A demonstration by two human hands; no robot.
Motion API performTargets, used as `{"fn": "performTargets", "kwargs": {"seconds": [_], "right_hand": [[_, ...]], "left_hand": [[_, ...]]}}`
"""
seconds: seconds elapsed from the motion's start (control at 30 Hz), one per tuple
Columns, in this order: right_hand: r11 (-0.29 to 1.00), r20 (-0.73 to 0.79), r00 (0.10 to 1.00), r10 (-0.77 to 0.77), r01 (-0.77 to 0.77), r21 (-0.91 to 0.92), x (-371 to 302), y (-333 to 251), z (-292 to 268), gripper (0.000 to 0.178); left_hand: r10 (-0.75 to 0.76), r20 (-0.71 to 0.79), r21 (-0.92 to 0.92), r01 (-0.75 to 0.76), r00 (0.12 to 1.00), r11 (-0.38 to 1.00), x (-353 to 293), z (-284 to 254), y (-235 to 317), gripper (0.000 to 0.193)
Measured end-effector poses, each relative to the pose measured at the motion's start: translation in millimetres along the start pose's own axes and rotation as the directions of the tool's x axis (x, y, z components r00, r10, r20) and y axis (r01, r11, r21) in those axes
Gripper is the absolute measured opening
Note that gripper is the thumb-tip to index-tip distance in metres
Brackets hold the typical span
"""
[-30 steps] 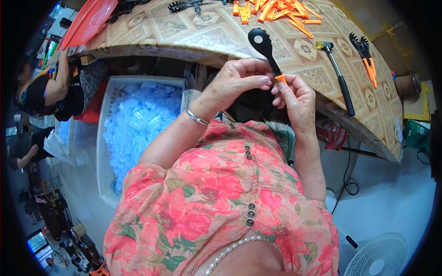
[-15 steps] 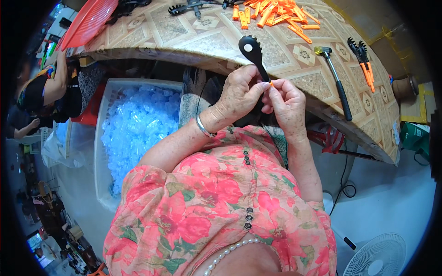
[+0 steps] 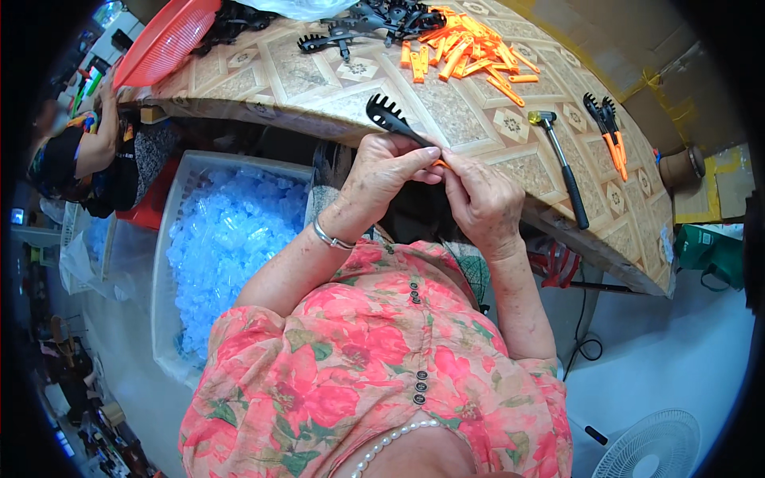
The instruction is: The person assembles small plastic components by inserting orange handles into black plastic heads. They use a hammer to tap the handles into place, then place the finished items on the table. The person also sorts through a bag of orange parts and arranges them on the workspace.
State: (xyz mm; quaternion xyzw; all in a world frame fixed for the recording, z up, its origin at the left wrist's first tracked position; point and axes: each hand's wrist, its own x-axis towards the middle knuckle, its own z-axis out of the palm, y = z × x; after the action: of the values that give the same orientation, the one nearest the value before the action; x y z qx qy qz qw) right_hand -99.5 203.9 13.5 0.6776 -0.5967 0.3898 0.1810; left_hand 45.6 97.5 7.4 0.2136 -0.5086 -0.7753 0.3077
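My left hand [image 3: 381, 171] grips the neck of a black pasta server [image 3: 390, 119], its toothed head tilted up to the left near the table's front edge. My right hand [image 3: 488, 199] is closed on the lower end of that server, where a bit of orange handle [image 3: 441, 164] shows between the fingers. Most of this handle is hidden in my hands, so how the parts join cannot be seen. To the right on the table lies a hammer [image 3: 562, 163] with a yellow-tipped head and black grip. Beyond it rest two black pasta servers with orange handles [image 3: 615, 151].
Loose orange handles [image 3: 458, 52] are heaped on the patterned table [image 3: 319, 76], beside black server heads [image 3: 390, 20]. A red basket [image 3: 167, 44] stands far left. Below sits a white crate [image 3: 166, 279] of clear bluish pieces. Another person's arm [image 3: 97, 143] is at left; a fan [image 3: 649, 454] lower right.
The server has swung from pointing up to leaning left, its teeth now facing up. My hands have shifted slightly, and the whole view has moved, showing more of the table's far side.
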Motion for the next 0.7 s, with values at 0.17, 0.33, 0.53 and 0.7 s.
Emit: {"fn": "performTargets", "kwargs": {"seconds": [0.17, 0.33, 0.53, 0.7], "right_hand": [[0.976, 0.002, 0.985, 0.171, -0.169, -0.141, 31, 53, -3, 0.02], [0.797, 0.087, 0.981, 0.176, -0.09, -0.597, 47, 131, 23, 0.021], [0.781, 0.226, 0.944, 0.242, -0.051, -0.622, 46, 122, 12, 0.014], [0.901, 0.148, 0.955, 0.259, -0.183, -0.394, 23, 80, -4, 0.022]], "left_hand": [[0.05, -0.019, -0.037, -0.051, 0.999, 0.998, -1, -14, 1, 0.02], [0.122, -0.021, -0.076, -0.124, 0.992, 0.989, -1, -16, 6, 0.024], [0.187, 0.02, -0.1, -0.184, 0.982, 0.978, -1, -20, 0, 0.023], [0.209, 0.054, -0.01, -0.209, 0.976, 0.978, -3, -18, -1, 0.022]]}}
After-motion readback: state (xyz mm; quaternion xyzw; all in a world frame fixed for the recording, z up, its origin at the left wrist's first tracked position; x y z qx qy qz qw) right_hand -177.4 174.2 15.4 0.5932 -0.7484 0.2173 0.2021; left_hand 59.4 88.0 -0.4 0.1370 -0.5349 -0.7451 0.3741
